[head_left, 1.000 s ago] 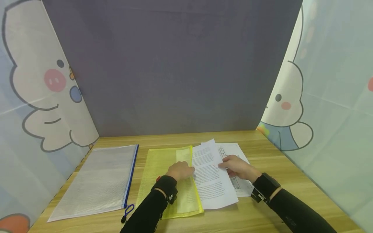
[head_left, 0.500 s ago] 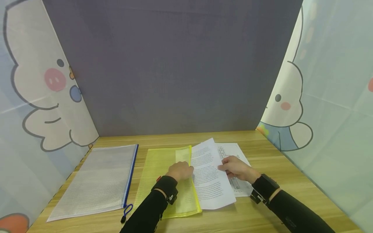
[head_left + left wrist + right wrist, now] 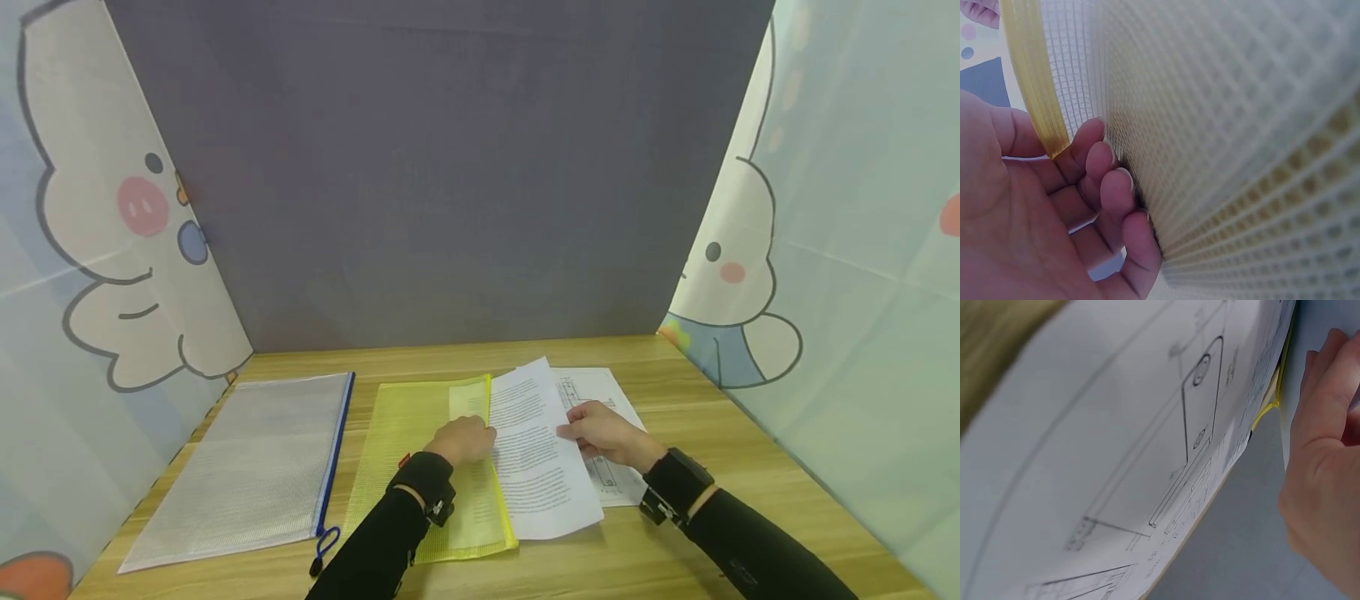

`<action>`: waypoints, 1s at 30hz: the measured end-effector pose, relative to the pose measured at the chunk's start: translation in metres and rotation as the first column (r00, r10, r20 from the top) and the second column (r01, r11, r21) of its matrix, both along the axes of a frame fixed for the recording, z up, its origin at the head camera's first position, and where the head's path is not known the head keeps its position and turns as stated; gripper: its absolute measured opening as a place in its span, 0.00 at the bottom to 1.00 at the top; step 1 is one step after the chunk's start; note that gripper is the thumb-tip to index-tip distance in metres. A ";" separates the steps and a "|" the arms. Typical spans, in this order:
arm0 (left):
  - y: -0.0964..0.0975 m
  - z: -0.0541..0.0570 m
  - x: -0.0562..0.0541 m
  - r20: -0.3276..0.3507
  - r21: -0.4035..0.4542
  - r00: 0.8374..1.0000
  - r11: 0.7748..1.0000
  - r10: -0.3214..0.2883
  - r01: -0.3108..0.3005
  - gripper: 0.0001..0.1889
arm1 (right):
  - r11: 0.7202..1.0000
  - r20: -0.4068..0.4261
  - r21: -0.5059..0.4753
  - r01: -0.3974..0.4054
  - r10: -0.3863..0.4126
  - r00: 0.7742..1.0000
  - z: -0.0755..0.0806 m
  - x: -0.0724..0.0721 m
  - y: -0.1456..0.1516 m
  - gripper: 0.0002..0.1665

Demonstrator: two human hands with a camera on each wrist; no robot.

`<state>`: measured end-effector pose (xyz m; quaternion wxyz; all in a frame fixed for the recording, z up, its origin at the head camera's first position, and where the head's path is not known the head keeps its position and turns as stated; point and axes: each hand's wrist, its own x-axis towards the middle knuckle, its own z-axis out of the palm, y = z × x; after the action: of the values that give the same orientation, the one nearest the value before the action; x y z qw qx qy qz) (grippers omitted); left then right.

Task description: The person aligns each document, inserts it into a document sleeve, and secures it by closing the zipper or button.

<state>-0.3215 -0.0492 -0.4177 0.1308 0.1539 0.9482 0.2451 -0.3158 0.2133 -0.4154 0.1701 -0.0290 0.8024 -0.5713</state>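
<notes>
My left hand [image 3: 463, 439] grips the open edge of a yellow mesh zipper pouch [image 3: 405, 417] lying on the table. In the left wrist view, the fingers [image 3: 1116, 190] curl against the mesh, beside the yellow edge strip [image 3: 1032, 75]. A printed sheet of paper [image 3: 536, 458] has its left part inside the pouch, seen through the yellow mesh. With thumb and fingers, my right hand [image 3: 606, 435] pinches that sheet's right edge, which is raised a little. Under this hand lies a sheet with line drawings [image 3: 600, 387], shown closely in the right wrist view.
On the left lies a clear mesh pouch [image 3: 247, 467] with a blue zipper edge [image 3: 336, 458] and a blue cord loop [image 3: 327, 540]. A grey panel [image 3: 450, 183] stands behind the wooden table [image 3: 675, 375], with cartoon-printed cloth [image 3: 847, 275] at both sides.
The printed sheet has shifted very slightly left toward the yellow pouch, the right hand moving with it. Both hands keep their holds, and the whole head view has drifted a little.
</notes>
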 end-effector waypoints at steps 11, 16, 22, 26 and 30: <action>0.000 -0.002 0.000 -0.006 0.014 1.000 1.000 -0.002 0.002 0.18 | 0.997 0.004 0.048 0.054 -0.054 0.999 -0.003 -0.002 -0.011 0.15; 0.000 -0.001 -0.001 -0.013 0.008 1.000 1.000 -0.001 0.001 0.22 | 0.996 0.007 0.066 0.063 -0.063 0.998 -0.004 -0.002 -0.014 0.14; 0.000 0.002 0.001 -0.013 0.008 1.000 1.000 0.003 -0.003 0.24 | 0.995 -0.002 0.077 0.060 -0.061 0.998 -0.003 -0.002 -0.019 0.12; 0.000 0.003 0.001 -0.007 0.012 1.000 1.000 0.011 -0.011 0.22 | 0.996 -0.006 0.075 0.058 -0.058 0.998 -0.003 -0.002 -0.022 0.13; 0.000 0.004 0.002 -0.006 0.016 1.000 1.000 0.002 -0.002 0.19 | 0.996 -0.009 0.077 0.039 -0.039 0.999 -0.002 -0.001 -0.026 0.07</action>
<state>-0.3198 -0.0495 -0.4138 0.1266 0.1547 0.9468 0.2523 -0.3171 0.1877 -0.4176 0.1571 -0.0089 0.8248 -0.5430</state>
